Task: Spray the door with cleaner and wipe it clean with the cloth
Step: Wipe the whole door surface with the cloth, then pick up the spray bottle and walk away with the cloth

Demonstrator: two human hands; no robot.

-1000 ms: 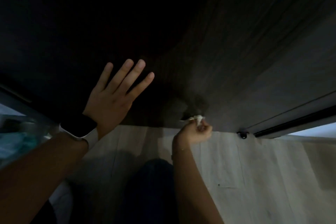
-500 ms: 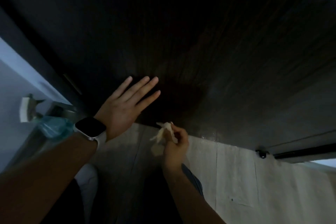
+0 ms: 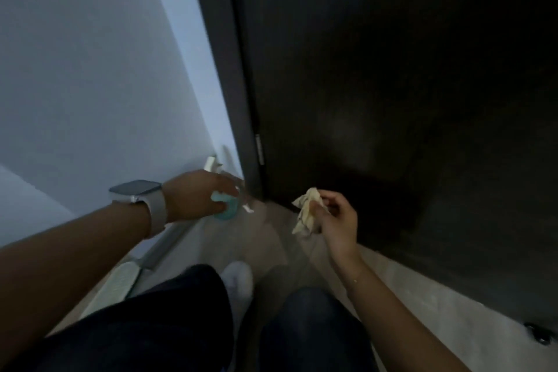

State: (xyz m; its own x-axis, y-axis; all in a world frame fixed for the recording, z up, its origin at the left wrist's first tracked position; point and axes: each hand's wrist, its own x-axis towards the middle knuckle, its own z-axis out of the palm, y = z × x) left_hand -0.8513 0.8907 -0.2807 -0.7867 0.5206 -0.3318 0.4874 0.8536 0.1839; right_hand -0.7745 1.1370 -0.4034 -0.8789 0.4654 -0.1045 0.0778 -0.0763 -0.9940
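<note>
The dark wooden door (image 3: 392, 84) fills the right and upper part of the view, its bottom edge near the pale floor. My right hand (image 3: 338, 220) pinches a crumpled cream cloth (image 3: 306, 211) a little in front of the door's lower edge. My left hand (image 3: 196, 195), with a watch on the wrist, reaches to the spray bottle (image 3: 226, 210) of blue-green cleaner by the door frame; its fingers curl round the bottle's body. The bottle's white trigger head (image 3: 211, 164) sticks up behind the hand.
A white wall (image 3: 90, 69) stands at the left, with the dark door frame (image 3: 229, 69) beside it. My knees in dark trousers (image 3: 181, 326) and a white sock (image 3: 238, 281) are at the bottom. A black door stop (image 3: 540, 337) sits on the floor at lower right.
My left hand has left the door face and swung left down to the spray bottle. My right hand has drawn the cloth back off the door. The view turned left toward the wall.
</note>
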